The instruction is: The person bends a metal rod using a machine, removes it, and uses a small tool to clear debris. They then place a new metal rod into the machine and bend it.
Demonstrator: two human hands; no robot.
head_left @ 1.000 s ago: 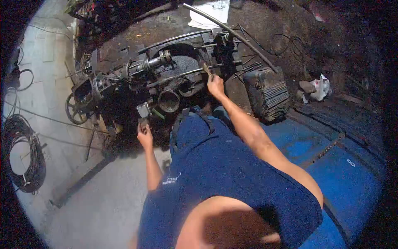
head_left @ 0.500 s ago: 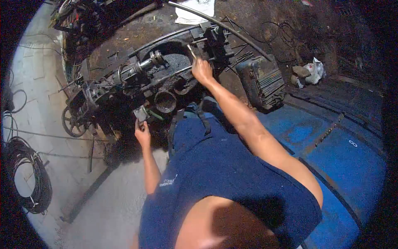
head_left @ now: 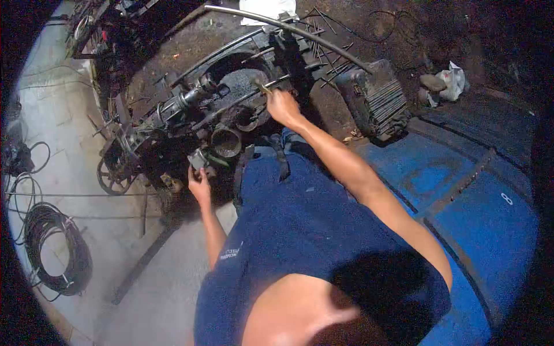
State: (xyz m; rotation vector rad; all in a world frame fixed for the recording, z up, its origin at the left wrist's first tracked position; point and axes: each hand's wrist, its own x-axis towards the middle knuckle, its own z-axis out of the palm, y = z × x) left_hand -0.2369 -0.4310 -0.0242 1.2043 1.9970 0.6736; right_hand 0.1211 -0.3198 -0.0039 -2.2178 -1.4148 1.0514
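My left hand (head_left: 199, 187) is closed on a small square grey metal block (head_left: 198, 158), held upright beside the front of a dark, greasy lathe-like machine (head_left: 173, 112). My right hand (head_left: 283, 108) is wrapped around a short thin tool (head_left: 262, 87) with a light, brassy-looking end. Its exact kind is too small to tell. The tool's end points over the machine's rods, near a bed of grey metal shavings (head_left: 245, 81). Between my hands is a round, cup-like metal opening (head_left: 225, 142) at the machine's front.
A long bent metal pipe (head_left: 288, 27) crosses above the machine. To the right stand a ribbed motor housing (head_left: 378, 101) and a blue metal panel (head_left: 427, 173). A coiled black cable (head_left: 81, 259) lies on the floor at left, near a spoked handwheel (head_left: 115, 176).
My right hand's tool has swung down and left, its end now nearer the shavings. My left hand keeps the metal block in about the same place. The view has shifted slightly.
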